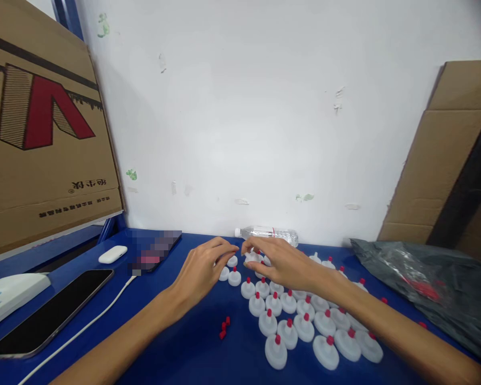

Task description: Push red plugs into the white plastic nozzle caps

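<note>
My left hand (208, 262) is closed in a pinch, thumb and index finger meeting; what it holds, if anything, is too small to make out. Facing it, my right hand (274, 262) curls its thumb and fingers around a white plastic nozzle lid (253, 257). Under and beside both hands stand many round white nozzle lids, most with small red caps on their tips, such as this capped lid (276, 353). A few white lids (223, 274) sit close to my left fingers. Several loose red caps (223, 327) lie on the blue table between my forearms.
A clear bottle (268, 234) lies against the wall. To the left are a phone (52, 313), a white cable (84, 329), a white case (113, 254) and a cardboard box (44, 176). On the right, a grey plastic bag (457, 305) holds a clear bag with red pieces (425, 289).
</note>
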`<state>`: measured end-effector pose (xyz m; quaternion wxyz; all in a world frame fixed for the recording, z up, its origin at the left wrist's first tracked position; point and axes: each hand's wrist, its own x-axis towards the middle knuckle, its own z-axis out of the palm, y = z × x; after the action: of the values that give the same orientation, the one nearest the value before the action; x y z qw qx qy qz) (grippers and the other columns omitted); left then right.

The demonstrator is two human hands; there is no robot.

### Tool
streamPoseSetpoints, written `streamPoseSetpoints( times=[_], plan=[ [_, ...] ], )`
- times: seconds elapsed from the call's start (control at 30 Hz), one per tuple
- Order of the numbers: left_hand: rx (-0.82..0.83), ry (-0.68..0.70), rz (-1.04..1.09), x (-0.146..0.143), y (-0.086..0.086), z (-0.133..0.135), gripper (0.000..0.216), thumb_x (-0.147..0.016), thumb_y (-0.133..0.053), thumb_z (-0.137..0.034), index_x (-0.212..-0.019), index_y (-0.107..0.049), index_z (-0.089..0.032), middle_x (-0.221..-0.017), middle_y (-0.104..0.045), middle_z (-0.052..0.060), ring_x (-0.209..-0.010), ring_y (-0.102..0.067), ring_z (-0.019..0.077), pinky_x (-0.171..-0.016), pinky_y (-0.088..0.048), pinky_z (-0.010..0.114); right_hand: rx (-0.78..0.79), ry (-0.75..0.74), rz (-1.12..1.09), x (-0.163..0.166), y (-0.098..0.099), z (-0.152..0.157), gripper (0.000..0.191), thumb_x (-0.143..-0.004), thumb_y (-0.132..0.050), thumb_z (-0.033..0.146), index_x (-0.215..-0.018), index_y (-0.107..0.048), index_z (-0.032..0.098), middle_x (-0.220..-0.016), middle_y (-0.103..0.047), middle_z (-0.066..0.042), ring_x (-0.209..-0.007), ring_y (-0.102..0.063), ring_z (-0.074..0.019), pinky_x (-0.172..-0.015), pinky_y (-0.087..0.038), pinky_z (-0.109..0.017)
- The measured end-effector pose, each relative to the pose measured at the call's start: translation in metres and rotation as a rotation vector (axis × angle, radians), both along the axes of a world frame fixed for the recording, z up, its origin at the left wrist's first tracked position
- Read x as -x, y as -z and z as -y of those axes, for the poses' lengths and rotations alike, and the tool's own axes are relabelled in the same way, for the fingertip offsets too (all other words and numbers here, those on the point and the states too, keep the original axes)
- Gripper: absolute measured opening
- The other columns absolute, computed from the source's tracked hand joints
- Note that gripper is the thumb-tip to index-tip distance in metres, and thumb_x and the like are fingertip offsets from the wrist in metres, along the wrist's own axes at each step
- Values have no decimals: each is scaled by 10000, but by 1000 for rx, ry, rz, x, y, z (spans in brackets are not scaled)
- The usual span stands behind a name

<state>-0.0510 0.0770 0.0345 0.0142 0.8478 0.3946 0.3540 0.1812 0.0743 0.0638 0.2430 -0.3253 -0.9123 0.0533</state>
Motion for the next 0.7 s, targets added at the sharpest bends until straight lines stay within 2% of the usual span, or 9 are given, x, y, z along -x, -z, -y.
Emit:
streamPoseSetpoints(
  times=[0.1,0.33,0.47,0.6,0.7],
  plan=[
    [24,28,21,-1,-2,1,249,-1005,-507,-226,-1111,-733,-231,-1054,-713,46,-851,-675,167,-680,-498,235,-37,-2,9,4,0,5,279,-987,-563,321,-1257,-506,280,-1146,-676,-55,-1066,-616,-246,-923,-473,-419],
    [95,83,114,-2,-1,2,258,-1010,-495,-240,-1107,-733,-224,-1066,-706,50,-754,-661,142,-622,-504,218,-29,20,-43,3,2,2,483,-953,-626,304,-1375,-390,295,-1214,-664,-64,-1081,-625,-240,-905,-493,-407],
    [115,103,131,-2,1,0,254,-1013,-492,-245,-1085,-734,-220,-1069,-707,44,-656,-631,113,-612,-492,215,7,5,-69,2,0,1,430,-991,-570,305,-1381,-389,306,-1229,-671,-62,-1191,-591,-244,-973,-466,-430],
    [155,83,151,-3,-1,1,242,-1011,-517,-314,-1106,-717,-217,-1047,-715,33,-552,-595,91,-637,-484,239,7,-36,-87,3,2,0,384,-1001,-504,193,-1358,-397,285,-1247,-647,-79,-1193,-585,-235,-952,-489,-409],
    [144,9,62,-5,-2,3,270,-1026,-473,-346,-1077,-698,-206,-934,-715,32,-622,-616,133,-670,-459,259,-43,-64,-100,4,4,0,415,-954,-455,71,-1318,-420,266,-1274,-615,-94,-1158,-589,-229,-918,-516,-402]
  ],
)
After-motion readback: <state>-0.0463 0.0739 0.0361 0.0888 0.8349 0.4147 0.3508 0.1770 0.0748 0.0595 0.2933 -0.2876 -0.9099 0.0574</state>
